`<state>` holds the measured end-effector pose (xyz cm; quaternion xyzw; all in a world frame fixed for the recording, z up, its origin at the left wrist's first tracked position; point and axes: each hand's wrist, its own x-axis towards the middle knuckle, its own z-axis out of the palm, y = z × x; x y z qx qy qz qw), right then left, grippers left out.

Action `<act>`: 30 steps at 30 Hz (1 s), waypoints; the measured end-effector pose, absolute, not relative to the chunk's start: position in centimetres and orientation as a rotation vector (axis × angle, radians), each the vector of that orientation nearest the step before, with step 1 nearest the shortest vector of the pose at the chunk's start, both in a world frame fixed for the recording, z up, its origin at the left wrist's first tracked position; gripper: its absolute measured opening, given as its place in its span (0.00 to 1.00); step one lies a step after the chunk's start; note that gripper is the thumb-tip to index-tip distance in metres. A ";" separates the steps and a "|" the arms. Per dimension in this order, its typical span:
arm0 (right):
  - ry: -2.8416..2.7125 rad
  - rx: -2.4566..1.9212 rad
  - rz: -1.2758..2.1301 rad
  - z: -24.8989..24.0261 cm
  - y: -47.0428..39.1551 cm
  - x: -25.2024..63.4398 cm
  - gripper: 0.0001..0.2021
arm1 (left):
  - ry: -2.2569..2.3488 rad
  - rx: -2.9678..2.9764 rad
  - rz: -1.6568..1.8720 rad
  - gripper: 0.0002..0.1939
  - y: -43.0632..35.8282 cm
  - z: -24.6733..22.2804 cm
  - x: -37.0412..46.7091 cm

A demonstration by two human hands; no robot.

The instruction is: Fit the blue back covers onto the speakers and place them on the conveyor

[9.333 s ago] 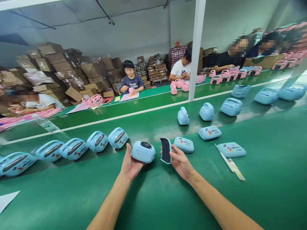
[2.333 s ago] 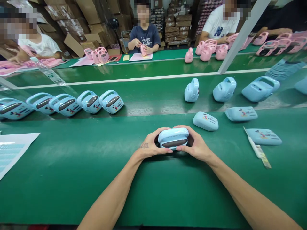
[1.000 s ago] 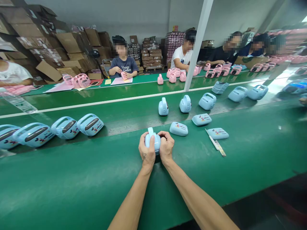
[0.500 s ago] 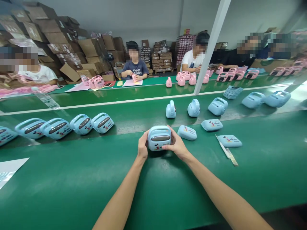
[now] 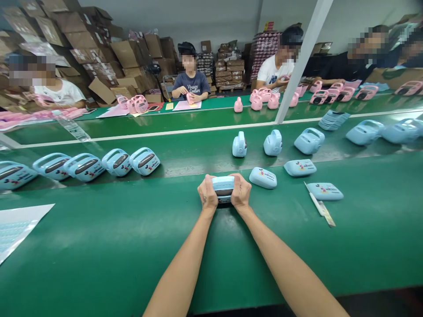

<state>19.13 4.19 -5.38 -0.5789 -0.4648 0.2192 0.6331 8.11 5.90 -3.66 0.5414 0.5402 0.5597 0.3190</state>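
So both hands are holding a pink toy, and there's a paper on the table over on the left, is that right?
Not quite: the toy is blue, not pink, as the head view shows. The left hand and right hand do both hold it, and the paper is on the left.

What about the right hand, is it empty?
No, the right hand holds one end of the light-blue radio-shaped unit, with the left hand at the other end.
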 end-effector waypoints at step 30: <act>-1.919 -1.713 -0.035 -5.5 2.7 33.4 0.26 | 0.994 0.709 0.990 0.26 6.5 -2.3 2.3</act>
